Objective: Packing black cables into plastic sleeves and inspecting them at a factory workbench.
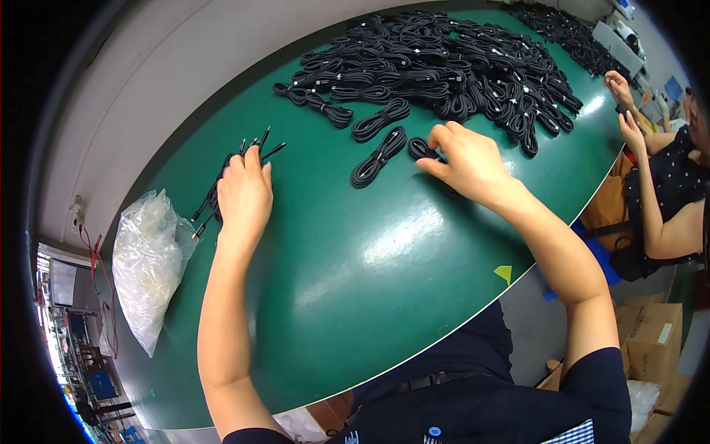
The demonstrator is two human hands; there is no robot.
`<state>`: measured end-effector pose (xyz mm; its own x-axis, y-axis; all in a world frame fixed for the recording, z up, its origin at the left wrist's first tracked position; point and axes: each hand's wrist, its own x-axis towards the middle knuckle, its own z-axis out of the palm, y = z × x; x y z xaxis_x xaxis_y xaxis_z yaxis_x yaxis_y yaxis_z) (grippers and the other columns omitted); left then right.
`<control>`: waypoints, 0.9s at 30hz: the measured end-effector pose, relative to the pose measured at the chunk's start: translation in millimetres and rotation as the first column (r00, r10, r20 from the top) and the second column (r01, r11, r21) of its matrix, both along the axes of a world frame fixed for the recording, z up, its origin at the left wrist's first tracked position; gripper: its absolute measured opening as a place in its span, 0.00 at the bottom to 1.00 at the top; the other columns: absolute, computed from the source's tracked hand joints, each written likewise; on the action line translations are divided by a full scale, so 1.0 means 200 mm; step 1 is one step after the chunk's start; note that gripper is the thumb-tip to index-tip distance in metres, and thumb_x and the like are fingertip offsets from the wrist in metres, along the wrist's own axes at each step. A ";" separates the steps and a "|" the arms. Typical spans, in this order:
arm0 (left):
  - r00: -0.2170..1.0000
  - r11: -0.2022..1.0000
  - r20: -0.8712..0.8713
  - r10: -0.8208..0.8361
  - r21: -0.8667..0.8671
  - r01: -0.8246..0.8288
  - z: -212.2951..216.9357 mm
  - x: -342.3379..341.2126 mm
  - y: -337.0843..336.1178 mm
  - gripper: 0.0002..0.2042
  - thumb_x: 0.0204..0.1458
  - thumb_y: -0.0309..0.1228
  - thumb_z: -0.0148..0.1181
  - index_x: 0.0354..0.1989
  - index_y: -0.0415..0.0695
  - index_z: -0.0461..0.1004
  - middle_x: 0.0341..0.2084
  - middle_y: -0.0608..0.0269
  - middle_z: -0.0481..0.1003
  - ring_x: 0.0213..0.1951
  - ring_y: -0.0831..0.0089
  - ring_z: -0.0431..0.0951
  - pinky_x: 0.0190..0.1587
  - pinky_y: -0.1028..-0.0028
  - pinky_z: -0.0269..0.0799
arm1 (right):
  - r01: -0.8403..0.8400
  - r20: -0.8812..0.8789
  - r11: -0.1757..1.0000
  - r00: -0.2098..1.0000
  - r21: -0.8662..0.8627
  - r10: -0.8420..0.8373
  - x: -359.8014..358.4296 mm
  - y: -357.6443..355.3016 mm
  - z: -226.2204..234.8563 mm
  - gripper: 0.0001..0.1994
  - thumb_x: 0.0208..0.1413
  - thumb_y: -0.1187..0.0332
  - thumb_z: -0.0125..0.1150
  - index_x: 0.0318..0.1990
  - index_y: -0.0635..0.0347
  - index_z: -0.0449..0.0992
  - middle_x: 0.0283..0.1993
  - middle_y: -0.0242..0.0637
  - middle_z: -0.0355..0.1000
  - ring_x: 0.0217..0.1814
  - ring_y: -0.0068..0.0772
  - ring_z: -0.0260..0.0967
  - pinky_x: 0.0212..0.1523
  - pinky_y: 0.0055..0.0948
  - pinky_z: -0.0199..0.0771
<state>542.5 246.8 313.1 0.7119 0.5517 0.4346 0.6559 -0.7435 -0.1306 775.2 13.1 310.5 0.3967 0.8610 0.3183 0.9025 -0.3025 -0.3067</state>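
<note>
My left hand (246, 194) is closed over a small bunch of black cables (213, 201) at the left of the green table. Several plug ends stick out past its fingers and beside the wrist. Further right, my right hand (470, 164) curls over a coiled black cable (419, 149), thumb on the near side and fingers on the far side; the palm hides part of the coil. Just left of it lies another coiled cable (379, 157), bundled into a long loop. A third coil (381, 120) rests beyond that one, at the front of the heap.
A large heap of coiled black cables (414, 63) covers the table's far side. A clear plastic bag (148, 259) lies at the left edge. Yellow-green tape (504, 274) marks the near edge. Another person (669, 185) works at the right; cardboard boxes (654, 337) stand below.
</note>
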 end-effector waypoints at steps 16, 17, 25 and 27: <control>0.815 -0.491 0.501 0.293 -0.652 0.577 -0.07 0.36 -0.70 0.19 0.53 0.44 0.60 0.43 0.41 0.68 0.34 0.63 0.72 0.32 0.77 0.75 0.37 0.77 0.74 | -0.077 -0.069 0.942 0.992 0.326 0.105 -0.26 -0.16 0.03 0.12 0.42 0.73 0.65 0.35 0.59 0.70 0.32 0.36 0.70 0.30 0.37 0.71 0.28 0.31 0.70; 0.790 -0.493 0.528 0.310 -0.621 0.609 -0.09 0.36 -0.72 0.17 0.53 0.42 0.60 0.42 0.41 0.70 0.34 0.65 0.72 0.33 0.78 0.73 0.40 0.78 0.72 | -0.068 -0.061 0.936 0.994 0.345 0.095 -0.27 -0.17 0.02 0.12 0.41 0.74 0.65 0.35 0.59 0.70 0.32 0.36 0.70 0.30 0.37 0.70 0.28 0.32 0.70; 0.629 -0.200 0.714 0.307 -0.598 0.776 -0.13 0.35 -0.73 0.09 0.55 0.34 0.59 0.35 0.39 0.73 0.29 0.71 0.72 0.33 0.86 0.69 0.38 0.82 0.65 | 0.003 -0.278 0.939 0.955 0.345 0.100 -0.35 -0.19 0.03 0.12 0.44 0.72 0.67 0.37 0.61 0.72 0.36 0.39 0.69 0.33 0.37 0.68 0.33 0.31 0.69; 0.620 -0.192 0.725 0.301 -0.590 0.784 -0.11 0.34 -0.75 0.08 0.55 0.32 0.59 0.36 0.39 0.73 0.30 0.70 0.73 0.34 0.84 0.71 0.40 0.82 0.66 | 0.044 -0.391 0.928 0.914 0.369 0.113 -0.35 -0.19 0.02 0.11 0.46 0.73 0.66 0.37 0.62 0.72 0.35 0.39 0.69 0.32 0.35 0.66 0.31 0.29 0.69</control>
